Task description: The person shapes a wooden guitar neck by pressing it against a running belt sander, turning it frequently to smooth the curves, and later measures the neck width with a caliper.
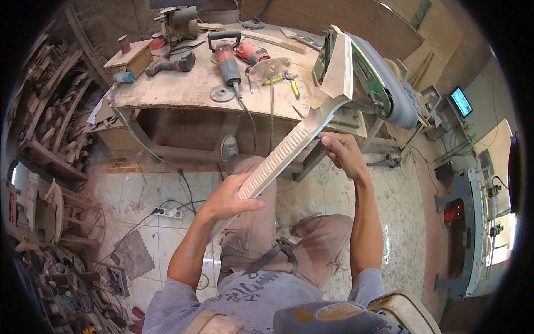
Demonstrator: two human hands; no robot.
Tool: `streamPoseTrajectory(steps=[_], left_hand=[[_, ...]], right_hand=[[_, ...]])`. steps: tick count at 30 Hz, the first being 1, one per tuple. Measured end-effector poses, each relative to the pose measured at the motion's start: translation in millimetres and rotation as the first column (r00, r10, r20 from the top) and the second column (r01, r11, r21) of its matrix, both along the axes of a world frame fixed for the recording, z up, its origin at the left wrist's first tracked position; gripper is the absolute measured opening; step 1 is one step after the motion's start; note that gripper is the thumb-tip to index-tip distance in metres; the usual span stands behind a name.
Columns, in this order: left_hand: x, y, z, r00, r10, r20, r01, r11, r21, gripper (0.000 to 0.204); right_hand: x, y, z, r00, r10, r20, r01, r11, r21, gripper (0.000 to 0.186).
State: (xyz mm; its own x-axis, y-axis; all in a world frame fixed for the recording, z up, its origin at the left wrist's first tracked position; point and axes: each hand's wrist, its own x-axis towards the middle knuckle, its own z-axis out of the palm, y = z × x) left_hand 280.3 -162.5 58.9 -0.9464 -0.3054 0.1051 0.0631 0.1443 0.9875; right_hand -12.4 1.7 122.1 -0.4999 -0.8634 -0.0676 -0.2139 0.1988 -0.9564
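Observation:
A long pale wooden piece [278, 153], shaped somewhat like a rifle stock, slants up and away to the right from my lap. Ribs run along its middle, and its far end [337, 72] flares wide. My left hand [231, 197] is closed around the near, narrow end, thumb across its edge. Beside the right edge, below the flare, my right hand [342, 153] is closed in a pinch on a thin dark rod [319, 135]. A similar dark tip shows on the other side of the wood; whether the rod passes through or behind is hidden.
Ahead stands a workbench [183, 92] with an angle grinder [226, 64], a cordless drill [172, 64], yellow-handled pliers [293, 86] and a loose disc [222, 93]. A belt sander [378, 78] stands at right. Cables and a power strip [168, 212] lie on the floor; wood scraps crowd the left.

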Motion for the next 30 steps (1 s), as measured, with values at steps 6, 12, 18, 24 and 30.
streamPoseTrajectory(steps=[6,12,18,24,30], left_hand=[[-0.8,-0.2,-7.0,0.997,-0.024,0.068,0.025,0.999,-0.020,0.057],[-1.8,-0.3,-16.2,0.997,0.000,0.073,0.003,0.999,-0.041,0.057],[-3.3,-1.9,-22.8,0.998,-0.014,0.058,0.017,0.999,-0.049,0.057],[-4.8,-9.4,-44.5,0.997,-0.026,0.074,0.028,0.999,-0.031,0.058],[-0.3,-12.7,-49.0,0.995,0.020,0.095,-0.019,1.000,-0.012,0.052]], right_hand=[[-8.6,7.1,4.1,0.988,0.112,0.108,-0.106,0.992,-0.060,0.044],[-9.9,13.5,2.0,0.980,0.195,0.030,-0.191,0.976,-0.104,0.050],[-9.6,13.1,1.3,0.978,0.159,-0.133,-0.171,0.982,-0.082,0.053],[-4.3,7.7,3.3,0.963,0.162,-0.215,-0.175,0.984,-0.041,0.051],[0.8,0.4,-15.5,0.959,0.120,-0.255,-0.150,0.983,-0.102,0.049]])
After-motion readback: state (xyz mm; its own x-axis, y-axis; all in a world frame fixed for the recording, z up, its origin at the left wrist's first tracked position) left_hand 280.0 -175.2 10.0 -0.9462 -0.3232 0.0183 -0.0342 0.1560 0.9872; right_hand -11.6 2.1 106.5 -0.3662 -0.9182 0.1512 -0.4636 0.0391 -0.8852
